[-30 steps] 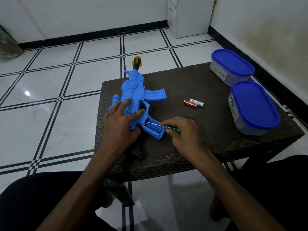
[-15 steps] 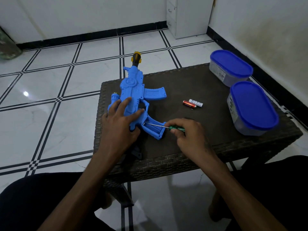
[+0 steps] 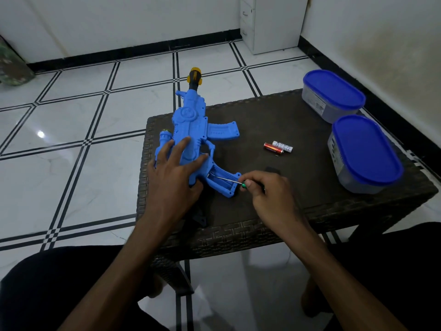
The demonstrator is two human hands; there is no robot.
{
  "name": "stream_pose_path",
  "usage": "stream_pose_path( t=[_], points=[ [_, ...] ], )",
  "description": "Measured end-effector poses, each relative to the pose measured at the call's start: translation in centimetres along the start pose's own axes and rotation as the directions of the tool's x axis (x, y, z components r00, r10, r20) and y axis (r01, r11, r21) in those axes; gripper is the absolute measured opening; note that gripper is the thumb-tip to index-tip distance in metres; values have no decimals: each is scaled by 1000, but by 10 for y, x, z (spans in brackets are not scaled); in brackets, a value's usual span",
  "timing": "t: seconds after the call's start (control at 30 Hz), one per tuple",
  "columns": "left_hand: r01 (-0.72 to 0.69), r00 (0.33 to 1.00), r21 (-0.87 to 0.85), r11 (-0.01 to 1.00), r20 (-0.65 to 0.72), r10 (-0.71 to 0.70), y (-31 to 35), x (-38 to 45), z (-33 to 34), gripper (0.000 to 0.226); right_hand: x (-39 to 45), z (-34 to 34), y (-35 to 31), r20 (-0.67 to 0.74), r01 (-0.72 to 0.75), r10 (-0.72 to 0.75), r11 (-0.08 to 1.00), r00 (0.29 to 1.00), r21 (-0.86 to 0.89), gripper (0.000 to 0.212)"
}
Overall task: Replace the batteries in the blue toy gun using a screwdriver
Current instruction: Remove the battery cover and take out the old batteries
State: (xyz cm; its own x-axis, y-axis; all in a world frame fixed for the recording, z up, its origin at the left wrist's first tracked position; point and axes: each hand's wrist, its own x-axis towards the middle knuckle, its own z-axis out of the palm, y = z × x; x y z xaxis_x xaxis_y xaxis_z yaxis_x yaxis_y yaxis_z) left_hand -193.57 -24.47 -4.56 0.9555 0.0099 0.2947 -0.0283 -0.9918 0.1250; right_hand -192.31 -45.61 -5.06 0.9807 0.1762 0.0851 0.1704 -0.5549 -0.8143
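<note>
Since a sec ago we've drawn our right hand (image 3: 269, 194) back a little toward the bench's near-right, so more of the screwdriver (image 3: 235, 182) shaft shows; the gun and our left hand look unmoved. We pinch the green handle between thumb and fingertips — grip clenched on the tool — and the thin metal shaft runs up-left into the open compartment in the handle of the blue toy gun (image 3: 193, 134). Whether the tip touches anything inside, we can't tell.

Our left hand (image 3: 174, 173) lies flat on the gun's body, fingers straight and spread, pressing it down onto the bench (image 3: 274, 120) — grip released, nothing grasped. The gun lies on its side along the bench's left part, its yellow-and-black muzzle poking past the far edge over the tiled floor (image 3: 78, 130), magazine pointing right.

Two batteries (image 3: 278, 147), one red and one white, lie side by side, touching, approx. mid-bench, well apart from the gun. A small dark flat piece (image 3: 273, 170) sits just beyond our right hand. Two containers with blue lids (image 3: 348, 127) stand near the right edge, one behind the other. A white cabinet (image 3: 272, 22) stands by the far wall.
</note>
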Motion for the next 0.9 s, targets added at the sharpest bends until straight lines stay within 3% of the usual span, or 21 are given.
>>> stream_pose_path(
  t=[0.9],
  points=[
    [50,998,-6,999,33,-50,1,-3,-1,61,-8,5,-6,-35,51,-50,998,998,33,19]
  ],
)
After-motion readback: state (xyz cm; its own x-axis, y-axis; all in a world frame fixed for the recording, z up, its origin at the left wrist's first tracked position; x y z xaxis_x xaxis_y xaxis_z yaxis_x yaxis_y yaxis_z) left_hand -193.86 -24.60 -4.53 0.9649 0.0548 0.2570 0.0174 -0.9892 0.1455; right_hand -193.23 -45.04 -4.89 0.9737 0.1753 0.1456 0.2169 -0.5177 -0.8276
